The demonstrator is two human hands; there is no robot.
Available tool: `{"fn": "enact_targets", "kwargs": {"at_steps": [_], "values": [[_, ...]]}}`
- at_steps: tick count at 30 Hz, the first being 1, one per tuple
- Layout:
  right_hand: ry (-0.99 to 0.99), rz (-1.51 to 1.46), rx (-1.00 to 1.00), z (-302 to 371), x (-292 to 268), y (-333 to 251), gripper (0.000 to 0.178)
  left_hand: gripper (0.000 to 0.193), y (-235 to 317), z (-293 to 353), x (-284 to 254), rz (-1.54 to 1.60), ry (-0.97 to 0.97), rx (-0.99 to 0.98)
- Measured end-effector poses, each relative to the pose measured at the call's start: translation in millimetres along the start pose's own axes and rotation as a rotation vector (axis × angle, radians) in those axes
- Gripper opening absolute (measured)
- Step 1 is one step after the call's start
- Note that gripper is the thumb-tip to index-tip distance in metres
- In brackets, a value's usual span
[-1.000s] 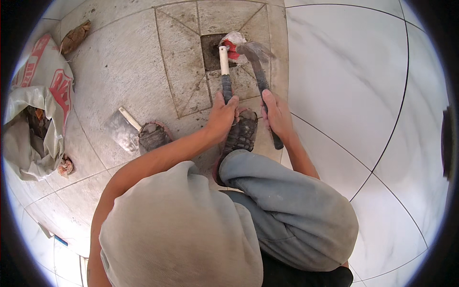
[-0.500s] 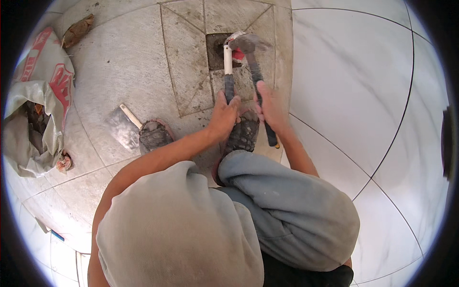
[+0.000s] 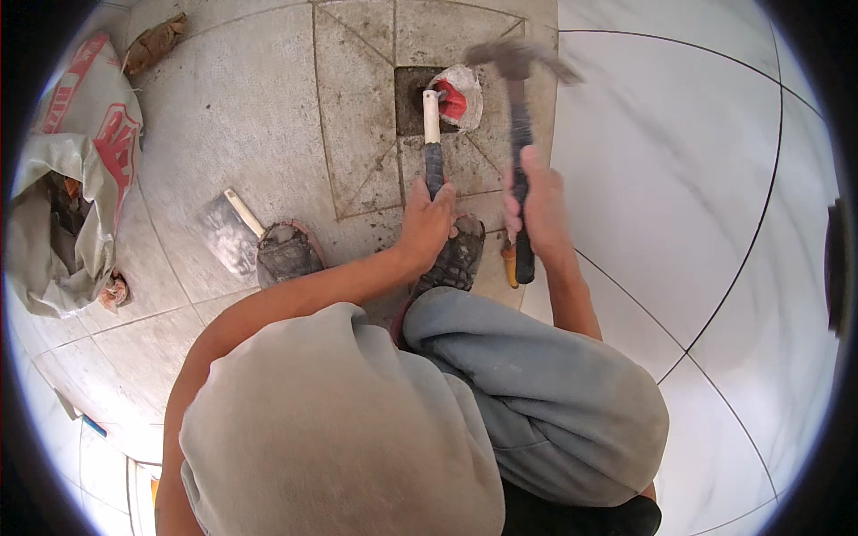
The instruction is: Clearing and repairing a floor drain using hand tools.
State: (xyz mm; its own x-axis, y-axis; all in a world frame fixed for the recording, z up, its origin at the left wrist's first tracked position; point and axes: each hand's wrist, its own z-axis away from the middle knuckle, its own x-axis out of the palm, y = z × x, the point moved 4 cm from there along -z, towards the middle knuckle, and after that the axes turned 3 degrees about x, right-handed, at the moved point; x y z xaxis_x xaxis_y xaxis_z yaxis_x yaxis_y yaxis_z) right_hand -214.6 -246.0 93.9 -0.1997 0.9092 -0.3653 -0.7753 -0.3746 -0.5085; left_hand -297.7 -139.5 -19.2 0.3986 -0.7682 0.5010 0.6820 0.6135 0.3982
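My left hand (image 3: pixel 426 226) is closed around the black grip of a tool with a cream shaft (image 3: pixel 433 121). The shaft's far end reaches over a square hole (image 3: pixel 408 114) in the floor; I cannot make out its working end. A crumpled red and white piece of sacking (image 3: pixel 460 98) lies at the hole's right side. To the right, my right hand (image 3: pixel 542 201) grips a claw hammer (image 3: pixel 520 107) by its black handle. The hammer's head is held up, blurred by motion, right of the hole and apart from the cream tool.
A flat scraper (image 3: pixel 230 234) with a cream handle lies left of my shoe (image 3: pixel 288 253). Near my other shoe is a yellow-handled tool (image 3: pixel 510 263). At the left stands an open sack (image 3: pixel 94 183) with debris inside; a brown crumpled scrap (image 3: pixel 154 46) lies beyond it.
The hammer has swung up and right, away from the end of the cream tool, uncovering the red and white sacking. My left hand keeps its grip in nearly the same place.
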Motion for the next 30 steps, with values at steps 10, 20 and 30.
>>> {"fn": "enact_targets", "kwargs": {"at_steps": [10,20,30], "values": [[0.070,0.031,-0.136,12,-5,1,0.054,0.015,0,0,-6,-0.049,-0.032,0.113],[-0.014,-0.085,-0.053,8,9,25,0.051,0.015,0,-5,-15,-0.103,-0.010,0.118],[-0.095,-0.016,-0.008,-14,15,30,0.054,0.012,-4,-2,-21,0.107,-0.009,0.006]]}}
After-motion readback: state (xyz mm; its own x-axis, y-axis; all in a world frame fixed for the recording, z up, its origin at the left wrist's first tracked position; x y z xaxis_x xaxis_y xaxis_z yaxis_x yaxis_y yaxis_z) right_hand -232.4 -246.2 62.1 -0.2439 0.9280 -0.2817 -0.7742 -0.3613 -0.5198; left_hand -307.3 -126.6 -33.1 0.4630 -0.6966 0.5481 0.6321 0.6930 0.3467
